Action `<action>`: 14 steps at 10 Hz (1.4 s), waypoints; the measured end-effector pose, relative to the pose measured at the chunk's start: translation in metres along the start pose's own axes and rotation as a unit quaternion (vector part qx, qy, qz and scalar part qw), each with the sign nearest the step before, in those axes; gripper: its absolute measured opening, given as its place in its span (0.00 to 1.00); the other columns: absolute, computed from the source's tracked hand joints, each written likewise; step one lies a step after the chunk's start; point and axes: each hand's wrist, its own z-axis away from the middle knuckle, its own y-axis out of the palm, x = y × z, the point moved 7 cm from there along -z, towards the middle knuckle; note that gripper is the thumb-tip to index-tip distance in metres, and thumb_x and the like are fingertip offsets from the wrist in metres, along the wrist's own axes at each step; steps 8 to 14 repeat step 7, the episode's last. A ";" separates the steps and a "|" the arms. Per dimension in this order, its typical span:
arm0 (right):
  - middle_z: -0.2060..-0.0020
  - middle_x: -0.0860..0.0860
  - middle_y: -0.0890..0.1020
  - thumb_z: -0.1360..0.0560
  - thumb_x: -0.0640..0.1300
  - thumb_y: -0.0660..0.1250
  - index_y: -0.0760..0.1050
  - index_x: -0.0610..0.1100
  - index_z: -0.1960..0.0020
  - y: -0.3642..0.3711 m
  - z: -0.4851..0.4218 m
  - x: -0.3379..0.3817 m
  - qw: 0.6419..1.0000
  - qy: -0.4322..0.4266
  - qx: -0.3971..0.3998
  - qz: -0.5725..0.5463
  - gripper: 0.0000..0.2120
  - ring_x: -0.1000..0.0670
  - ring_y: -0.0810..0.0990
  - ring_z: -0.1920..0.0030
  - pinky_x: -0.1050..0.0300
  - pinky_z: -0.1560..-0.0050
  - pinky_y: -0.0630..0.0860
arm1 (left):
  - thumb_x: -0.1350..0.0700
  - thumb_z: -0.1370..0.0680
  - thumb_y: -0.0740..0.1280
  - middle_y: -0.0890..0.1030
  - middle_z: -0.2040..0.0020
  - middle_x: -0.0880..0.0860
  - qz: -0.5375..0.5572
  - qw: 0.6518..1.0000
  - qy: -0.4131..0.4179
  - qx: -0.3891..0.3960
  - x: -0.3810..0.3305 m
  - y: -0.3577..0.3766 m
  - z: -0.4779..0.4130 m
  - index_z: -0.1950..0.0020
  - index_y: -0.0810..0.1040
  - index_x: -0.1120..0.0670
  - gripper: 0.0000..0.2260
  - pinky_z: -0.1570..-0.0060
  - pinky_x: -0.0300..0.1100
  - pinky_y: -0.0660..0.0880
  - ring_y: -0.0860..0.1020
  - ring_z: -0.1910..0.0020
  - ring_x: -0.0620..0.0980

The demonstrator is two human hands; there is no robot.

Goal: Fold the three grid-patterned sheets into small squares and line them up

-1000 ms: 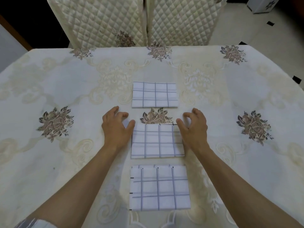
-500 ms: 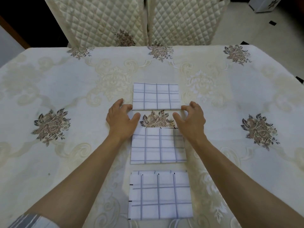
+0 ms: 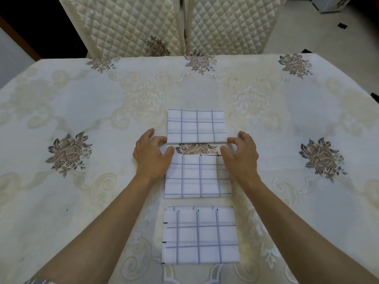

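Grid-patterned sheets, three by count, lie folded into small squares in one column down the middle of the bench (image 3: 61, 111): the far square (image 3: 197, 126) at 12 o'clock, the middle square (image 3: 196, 177) just below it, the near square (image 3: 200, 235) at 6 o'clock. None touches another; a strip of flowered cloth shows between the far and middle ones, and a narrower strip between the middle and near ones.

Folding looks finished, so the step in hand seems to be the lining-up. The left hand (image 3: 152, 155) rests at 9 o'clock of the gap between far and middle squares, its fingers (image 3: 159, 139) loosely spread and touching the far square's lower left corner. The right hand (image 3: 241, 154) mirrors it at 3 o'clock, fingers (image 3: 232, 140) curled and partly apart at the lower right corner, thumb lying over the middle square's upper right corner. Neither hand clearly holds anything.

The next move probably calls for an even two-handed nudge to square the far piece with the others and even out the spacing, without skewing it or disturbing its layers.

Two hands, two quilted chair backs (image 3: 131, 23) beyond the bench at 12 o'clock.
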 end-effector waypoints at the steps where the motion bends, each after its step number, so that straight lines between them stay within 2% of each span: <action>1: 0.30 0.46 0.68 0.28 0.51 0.62 0.78 0.42 0.39 0.000 0.008 0.000 1.000 0.002 0.005 -0.004 0.22 0.49 0.63 0.28 0.54 0.31 0.57 | 0.49 0.23 0.68 0.62 0.23 0.51 0.000 1.000 -0.001 0.001 0.002 -0.001 0.005 0.38 0.78 0.50 0.15 0.26 0.52 0.53 0.58 0.25 0.52; 3: 0.31 0.46 0.69 0.31 0.52 0.60 0.78 0.42 0.39 0.000 0.017 -0.002 1.000 -0.007 0.002 0.000 0.25 0.50 0.64 0.29 0.60 0.36 0.53 | 0.51 0.23 0.68 0.62 0.24 0.50 -0.004 1.000 0.006 -0.007 0.004 -0.001 0.016 0.37 0.78 0.50 0.15 0.26 0.50 0.52 0.58 0.24 0.51; 5: 0.31 0.46 0.70 0.31 0.51 0.60 0.78 0.41 0.39 -0.001 0.022 -0.002 1.000 -0.006 -0.006 0.003 0.24 0.50 0.65 0.30 0.64 0.37 0.53 | 0.51 0.23 0.68 0.62 0.24 0.51 -0.008 1.000 0.005 -0.012 0.005 -0.002 0.019 0.37 0.78 0.50 0.15 0.27 0.49 0.52 0.58 0.25 0.51; 7: 0.31 0.46 0.70 0.29 0.53 0.59 0.77 0.41 0.38 -0.002 0.026 0.000 1.000 0.003 -0.004 -0.007 0.25 0.50 0.65 0.29 0.60 0.34 0.55 | 0.51 0.23 0.68 0.62 0.23 0.51 0.000 1.000 0.000 -0.014 0.007 -0.002 0.023 0.36 0.77 0.50 0.16 0.26 0.50 0.53 0.57 0.25 0.51; 14: 0.31 0.46 0.70 0.29 0.53 0.59 0.77 0.41 0.38 -0.002 0.026 0.000 1.000 0.003 -0.004 -0.007 0.25 0.50 0.65 0.29 0.60 0.34 0.55 | 0.51 0.23 0.68 0.62 0.23 0.51 0.000 1.000 0.000 -0.014 0.007 -0.002 0.023 0.36 0.77 0.50 0.16 0.26 0.50 0.53 0.57 0.25 0.51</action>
